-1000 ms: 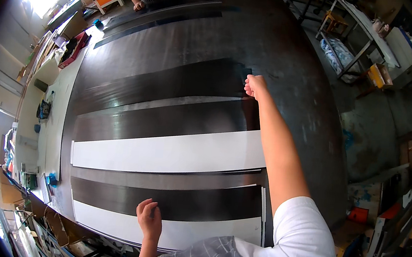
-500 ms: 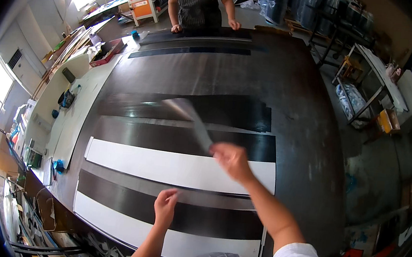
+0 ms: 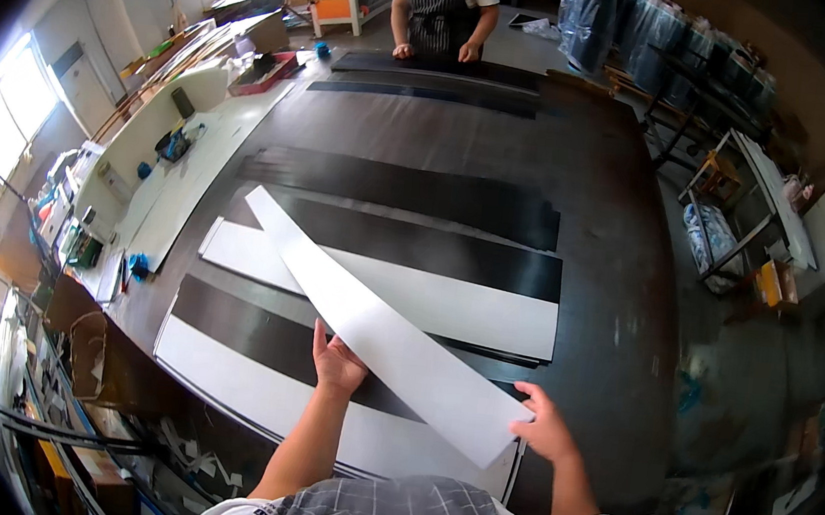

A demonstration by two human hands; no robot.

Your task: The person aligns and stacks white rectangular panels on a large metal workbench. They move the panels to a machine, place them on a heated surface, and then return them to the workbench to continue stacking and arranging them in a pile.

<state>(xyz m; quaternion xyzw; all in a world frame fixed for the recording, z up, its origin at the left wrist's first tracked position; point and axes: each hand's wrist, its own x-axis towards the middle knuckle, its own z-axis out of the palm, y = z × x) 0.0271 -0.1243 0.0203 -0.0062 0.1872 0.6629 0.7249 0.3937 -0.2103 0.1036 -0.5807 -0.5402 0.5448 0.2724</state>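
A long white strip (image 3: pixel 375 329) slants across the worktable, its far end to the upper left and its near end by my right side. My right hand (image 3: pixel 547 428) is closed on the near right end, thumb and fingers at the edge. At the strip's lower left edge is my left hand (image 3: pixel 339 362), palm up with the thumb stretched away; some fingertips are hidden by the strip. Below it lie a middle white-and-black panel (image 3: pixel 468 304) and a near white-and-black panel (image 3: pixel 250 371). A dark strip (image 3: pixel 419 193) lies farther away.
Across the dark table (image 3: pixel 611 278), a person in a striped apron (image 3: pixel 437 9) has both hands on a dark strip (image 3: pixel 442 70). A pale side bench (image 3: pixel 179 183) holds small tools and blue items. At the right stands a metal rack (image 3: pixel 751 193); wrapped rolls (image 3: pixel 588 25) stand behind.
My right hand has come down and nearer with the white strip, whose broad face now shows. My left hand has opened from a closed pose and moved to the strip's edge. The view has shifted.
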